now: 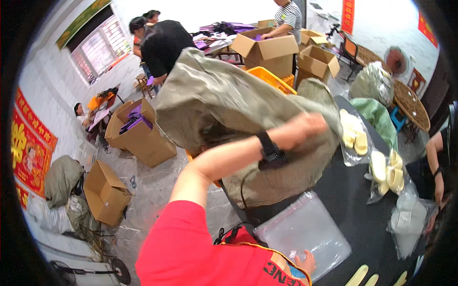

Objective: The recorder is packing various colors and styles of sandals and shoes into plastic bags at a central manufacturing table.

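Note:
A large olive-grey woven sack point(238, 102) bulges up in front of me, its lower part over the black table point(329, 190). Across it reaches my left arm, in a red sleeve with a black watch point(270, 147). My left hand point(305, 131) lies against the sack's right part, smeared by motion; its grip does not show clearly. Close to my body, my right hand point(306, 263) rests with fingers apart at the edge of a stack of clear plastic bags point(307, 229). Its wrist is hidden behind my red shirt and apron.
Bagged cream slippers point(353, 133) and loose slippers point(358, 275) lie on the table. A co-worker's arm point(435, 162) is at right. Cardboard boxes point(143, 143), a yellow crate point(269, 78), stuffed sacks point(374, 83) and several people stand around the room.

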Demonstrator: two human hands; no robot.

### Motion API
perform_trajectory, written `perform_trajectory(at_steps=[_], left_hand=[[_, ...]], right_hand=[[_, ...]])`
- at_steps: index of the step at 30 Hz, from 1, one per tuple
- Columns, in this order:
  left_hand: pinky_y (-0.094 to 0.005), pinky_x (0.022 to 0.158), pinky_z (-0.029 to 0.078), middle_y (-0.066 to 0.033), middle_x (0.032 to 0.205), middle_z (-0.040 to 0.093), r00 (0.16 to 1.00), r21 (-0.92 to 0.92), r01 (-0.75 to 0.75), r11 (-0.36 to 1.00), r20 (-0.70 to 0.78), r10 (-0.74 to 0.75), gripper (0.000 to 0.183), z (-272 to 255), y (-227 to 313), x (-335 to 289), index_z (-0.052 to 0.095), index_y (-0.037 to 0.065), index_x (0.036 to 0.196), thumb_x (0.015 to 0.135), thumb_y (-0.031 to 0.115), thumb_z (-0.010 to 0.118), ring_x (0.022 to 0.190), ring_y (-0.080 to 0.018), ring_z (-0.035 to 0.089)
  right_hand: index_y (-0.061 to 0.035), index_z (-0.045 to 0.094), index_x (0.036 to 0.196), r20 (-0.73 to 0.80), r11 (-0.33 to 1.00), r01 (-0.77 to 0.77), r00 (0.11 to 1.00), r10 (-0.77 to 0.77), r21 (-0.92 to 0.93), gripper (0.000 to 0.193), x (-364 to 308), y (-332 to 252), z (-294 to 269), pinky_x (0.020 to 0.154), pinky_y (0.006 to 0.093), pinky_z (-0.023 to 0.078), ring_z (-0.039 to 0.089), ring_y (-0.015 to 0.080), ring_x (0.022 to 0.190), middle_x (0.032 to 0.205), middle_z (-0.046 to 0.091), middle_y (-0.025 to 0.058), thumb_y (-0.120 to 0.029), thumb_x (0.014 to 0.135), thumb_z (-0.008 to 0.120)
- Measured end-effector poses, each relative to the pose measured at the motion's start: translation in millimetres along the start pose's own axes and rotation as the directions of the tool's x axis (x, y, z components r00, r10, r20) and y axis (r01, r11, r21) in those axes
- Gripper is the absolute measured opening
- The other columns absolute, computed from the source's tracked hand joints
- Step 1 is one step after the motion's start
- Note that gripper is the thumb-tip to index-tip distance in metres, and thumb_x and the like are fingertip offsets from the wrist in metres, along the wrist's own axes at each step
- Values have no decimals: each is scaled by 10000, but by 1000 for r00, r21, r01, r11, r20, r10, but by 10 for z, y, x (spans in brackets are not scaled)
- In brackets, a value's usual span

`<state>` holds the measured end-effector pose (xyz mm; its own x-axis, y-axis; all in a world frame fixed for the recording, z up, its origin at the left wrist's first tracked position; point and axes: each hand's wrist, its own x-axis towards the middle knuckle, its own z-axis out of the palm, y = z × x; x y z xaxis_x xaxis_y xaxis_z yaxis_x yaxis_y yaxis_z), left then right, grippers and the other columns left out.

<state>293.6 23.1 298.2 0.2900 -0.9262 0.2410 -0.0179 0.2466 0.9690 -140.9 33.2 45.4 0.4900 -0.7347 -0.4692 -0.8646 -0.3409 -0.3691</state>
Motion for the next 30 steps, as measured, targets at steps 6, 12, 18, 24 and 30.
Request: perform_trajectory(at_steps=[6, 12, 18, 24, 30], left_hand=[[-287, 594, 400, -8, 663, 497, 915, 290, 162, 943, 313, -254, 147, 804, -854, -303, 511, 15, 759, 818, 150, 513, 656, -90, 426], [-312, 660, 423, -114, 748, 576, 855, 344, 201, 917, 394, -336, 203, 755, -1226, -600, 548, -7, 918, 803, 154, 506, 715, -168, 525], [-396, 777, 422, -142, 926, 581, 970, 762, -239, 602, 160, 183, 257, 134, -482, -513, 587, 41, 954, 719, 145, 587, 897, -302, 547], [-631, 955, 116, -222, 1398, 130, 498, 600, 799, -39, -624, 602, 904, -2081, 492, -775, 209, 199, 1353, 611, 380, 693, 1278, -424, 85], [-348, 937, 354, -186, 1226, 463, 556, 474, 694, 542, -831, 14, 926, -3246, -370, -1478, 76, 150, 1382, 681, 301, 663, 1095, -311, 481]], right_hand=[[-142, 289, 1322, -46, 523, 157, 975, -218, 838, 690, 108, -850, -715, 961, 448, 288, 353, 263, 1196, 1292, 375, 135, -246, 723, 616], [-142, 249, 1320, -138, 196, 255, 873, -468, 947, 755, 930, -1870, -350, 918, 360, 372, 381, 233, 1170, 1276, 369, 114, -22, 685, 639], [-88, 423, 1204, -25, -85, 3, 966, -256, 996, 487, 1052, -2091, -270, 902, 329, 379, 479, 182, 1044, 1156, 499, 42, -4, 762, 609], [-49, 347, 1281, 20, 156, 43, 926, -377, 987, 585, 829, -1803, -197, 994, 342, 294, 405, 201, 1158, 1283, 407, 82, 32, 755, 589], [-70, 347, 1285, 157, 278, -56, 920, -359, 959, 601, 892, -1584, 182, 952, 344, 355, 431, 211, 1136, 1264, 427, 85, 33, 747, 595]])
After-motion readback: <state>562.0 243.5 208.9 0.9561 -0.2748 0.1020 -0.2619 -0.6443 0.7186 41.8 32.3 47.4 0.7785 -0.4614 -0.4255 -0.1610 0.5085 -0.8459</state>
